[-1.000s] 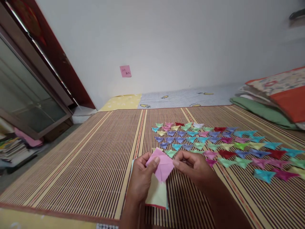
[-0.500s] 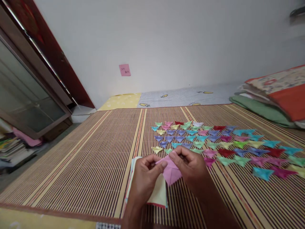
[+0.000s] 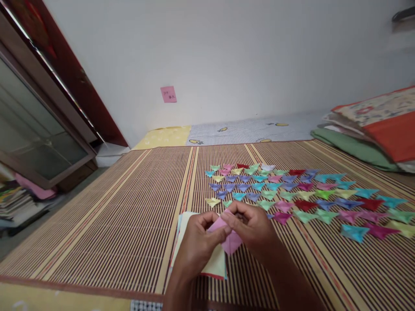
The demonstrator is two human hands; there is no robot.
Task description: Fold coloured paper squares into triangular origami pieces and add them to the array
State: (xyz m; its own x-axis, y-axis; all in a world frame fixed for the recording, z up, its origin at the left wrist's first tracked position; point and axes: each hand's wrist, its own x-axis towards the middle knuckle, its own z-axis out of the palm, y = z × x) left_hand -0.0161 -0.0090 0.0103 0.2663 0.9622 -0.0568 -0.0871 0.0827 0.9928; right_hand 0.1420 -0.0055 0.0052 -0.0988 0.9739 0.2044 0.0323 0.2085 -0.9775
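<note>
Between my two hands is a folded piece of pink paper (image 3: 231, 243), its lower corner pointing down toward me. My left hand (image 3: 198, 242) pinches its left side between thumb and fingers. On the upper right part, my right hand (image 3: 252, 226) grips it, with the thumb laid over the fold. Both thumbs cover much of the sheet. Beneath and beside my left hand lies a stack of coloured paper sheets (image 3: 215, 264), pale yellow on top with red and blue edges showing below. Just beyond my hands are rows of small folded paper shapes (image 3: 305, 205) in many colours.
A striped bamboo mat (image 3: 106, 224) covers the surface. Folded cloths (image 3: 389, 129) are piled at the right. A pink note (image 3: 168, 94) is on the white wall. At the far left stand a glass-panelled cabinet (image 3: 42, 121) and a pile of books (image 3: 16, 201).
My thumbs have come closer together over the pink paper, and less of it shows. My right hand has shifted slightly left and down. The view has moved a little.
</note>
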